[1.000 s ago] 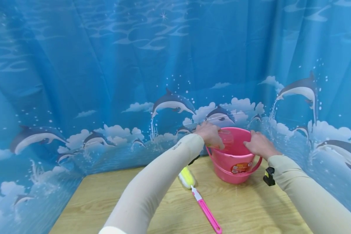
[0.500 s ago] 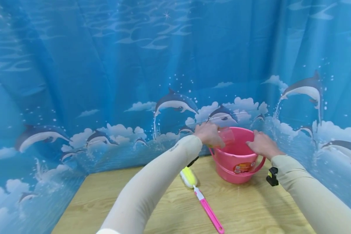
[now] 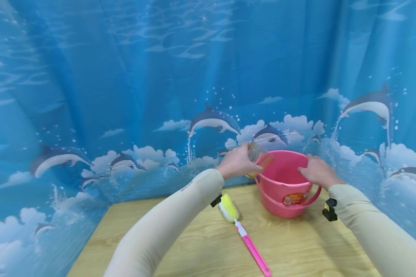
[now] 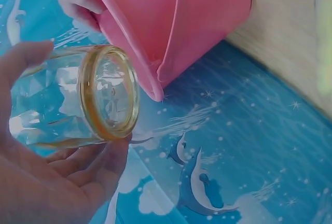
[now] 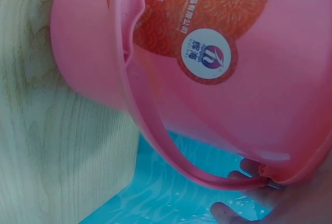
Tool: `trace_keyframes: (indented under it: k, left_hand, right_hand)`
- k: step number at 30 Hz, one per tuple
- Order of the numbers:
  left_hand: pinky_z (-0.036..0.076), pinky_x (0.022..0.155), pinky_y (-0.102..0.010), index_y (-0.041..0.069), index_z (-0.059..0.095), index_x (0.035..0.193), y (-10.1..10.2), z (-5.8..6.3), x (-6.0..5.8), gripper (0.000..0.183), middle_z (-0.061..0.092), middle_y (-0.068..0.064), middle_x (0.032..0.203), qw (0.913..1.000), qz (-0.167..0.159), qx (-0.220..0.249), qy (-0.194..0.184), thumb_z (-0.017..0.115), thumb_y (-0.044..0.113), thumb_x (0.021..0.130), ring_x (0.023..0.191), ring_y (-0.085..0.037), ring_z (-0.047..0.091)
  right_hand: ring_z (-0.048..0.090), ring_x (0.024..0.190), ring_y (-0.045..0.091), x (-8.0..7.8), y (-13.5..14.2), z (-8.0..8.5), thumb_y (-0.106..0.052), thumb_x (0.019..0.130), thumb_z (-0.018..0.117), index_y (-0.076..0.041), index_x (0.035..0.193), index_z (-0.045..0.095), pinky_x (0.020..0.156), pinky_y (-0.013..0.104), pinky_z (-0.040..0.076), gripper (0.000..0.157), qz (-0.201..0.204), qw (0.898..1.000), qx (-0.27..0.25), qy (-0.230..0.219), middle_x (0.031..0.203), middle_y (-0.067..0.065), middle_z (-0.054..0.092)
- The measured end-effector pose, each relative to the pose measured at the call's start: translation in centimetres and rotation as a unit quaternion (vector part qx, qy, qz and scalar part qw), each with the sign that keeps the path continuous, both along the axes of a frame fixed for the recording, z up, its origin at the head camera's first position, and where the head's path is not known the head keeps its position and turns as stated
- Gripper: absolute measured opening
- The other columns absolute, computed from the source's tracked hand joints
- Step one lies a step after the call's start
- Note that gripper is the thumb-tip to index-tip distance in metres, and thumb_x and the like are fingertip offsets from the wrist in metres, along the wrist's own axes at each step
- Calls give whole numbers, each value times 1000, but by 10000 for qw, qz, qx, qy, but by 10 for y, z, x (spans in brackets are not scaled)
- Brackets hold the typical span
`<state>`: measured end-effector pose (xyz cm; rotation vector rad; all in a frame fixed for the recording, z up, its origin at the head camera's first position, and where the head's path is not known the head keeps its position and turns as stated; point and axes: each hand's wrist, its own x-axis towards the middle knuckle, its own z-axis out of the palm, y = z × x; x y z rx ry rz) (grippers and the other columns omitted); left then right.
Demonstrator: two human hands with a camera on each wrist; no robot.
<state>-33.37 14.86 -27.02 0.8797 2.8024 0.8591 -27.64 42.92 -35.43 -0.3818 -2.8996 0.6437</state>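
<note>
A clear glass jar (image 4: 57, 99) with a yellowish rim lies in the grip of my left hand (image 3: 237, 161), tilted on its side. Its mouth points toward the pink bucket (image 3: 286, 196), beside the bucket's left rim. The bucket stands upright on the table, its handle hanging down over the front and a red label on its side. On the right side of the bucket's rim, my right hand (image 3: 319, 171) holds on, with the thumb inside and the fingers outside, near the handle's joint in the right wrist view.
A bottle brush (image 3: 253, 250) with a yellow and white sponge head and a pink handle lies on the wooden table (image 3: 194, 238), left of the bucket. A blue dolphin-print curtain (image 3: 159, 96) hangs close behind the table and along its sides.
My left hand has drawn the jar left, from over the bucket's opening to its left rim, and turned it. The right hand stays on the rim. The head view has shifted slightly left.
</note>
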Motion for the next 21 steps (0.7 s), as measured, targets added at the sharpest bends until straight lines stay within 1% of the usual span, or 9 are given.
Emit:
trace_keyframes:
  k: [3, 6, 10, 15, 21]
  left_hand:
    - [59, 80, -42, 18, 38, 146, -14, -1, 4, 91, 60, -1, 130, 9994, -31, 330, -123, 84, 51, 75, 113, -20, 60]
    - [58, 80, -41, 18, 38, 143, -28, -4, 8, 89, 60, -1, 125, 9976, -92, 635, -244, 84, 53, 75, 110, -19, 60]
    - [57, 86, -43, 19, 37, 145, -46, -10, 13, 92, 57, 1, 132, 9950, -43, 954, -288, 84, 53, 74, 114, -18, 58]
    - [56, 87, -40, 21, 37, 140, -68, -20, 18, 87, 59, 1, 126, 9916, 121, 1257, -275, 86, 49, 73, 108, -16, 60]
    - [54, 89, -40, 23, 37, 137, -97, -35, 24, 86, 58, 3, 127, 9846, 304, 1709, -219, 89, 41, 72, 108, -17, 60]
  right_hand:
    - [41, 122, 60, -1, 1, 0, -33, 100, 56, 19, 150, 15, 86, 67, 52, 83, 39, 10000, 20, -6, 140, 42, 35]
    - [41, 122, 60, -1, 2, 0, -34, 100, 56, 19, 150, 15, 87, 68, 51, 84, 50, 10000, 45, 3, 139, 43, 34]
    - [41, 122, 61, -1, 5, 1, -35, 100, 55, 20, 149, 15, 88, 69, 50, 84, 93, 9999, 99, 44, 139, 45, 33]
    - [40, 122, 61, 0, 5, 2, -35, 99, 56, 21, 149, 14, 87, 68, 50, 86, 189, 9998, 97, 45, 139, 46, 33]
    - [46, 116, 59, 1, 5, 2, -36, 99, 55, 22, 147, 17, 85, 66, 51, 85, 241, 9996, 125, 44, 134, 45, 37]
